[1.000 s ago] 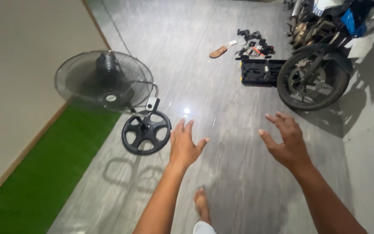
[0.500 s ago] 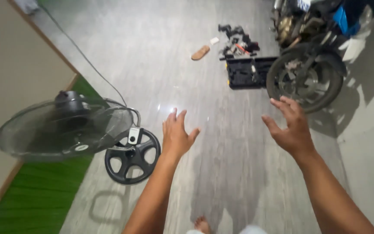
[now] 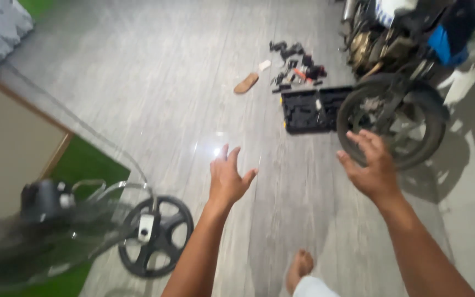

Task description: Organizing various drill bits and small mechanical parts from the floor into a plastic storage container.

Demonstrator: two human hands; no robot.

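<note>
wall: a beige panel [image 3: 4,159] fills the left edge, with a strip of green turf [image 3: 86,165] at its foot
fan: a standing fan [image 3: 45,231] sits low at the far left, its cage blurred, its dark motor housing on top and its round black spoked base [image 3: 158,236] flat on the floor just right of the turf
cord: a thin cable [image 3: 83,124] runs from the fan up across the floor toward the top left
floor: grey wood-look boards [image 3: 166,82] with a bright glare spot just above the left hand
left hand: the left hand [image 3: 227,179] is held out over the floor, palm down, fingers spread and loose, gripping nothing; the fan base is the nearest thing, off to its lower left and apart from it
foot: a bare foot [image 3: 299,269] shows at the bottom edge, between the two forearms
sandal: one brown sandal [image 3: 246,83] lies alone farther up the floor
tool case: an open black case [image 3: 311,110] lies flat on the floor, with a scatter of small dark and red parts [image 3: 298,63] just beyond it
right hand: the right hand [image 3: 372,168] is also spread wide and empty, palm down, in front of the motorcycle wheel and touching nothing that can be seen
motorcycle: a parked motorcycle [image 3: 408,38] stands at the top right, its black tyre [image 3: 394,124] nearest the right hand and just right of the case
</note>
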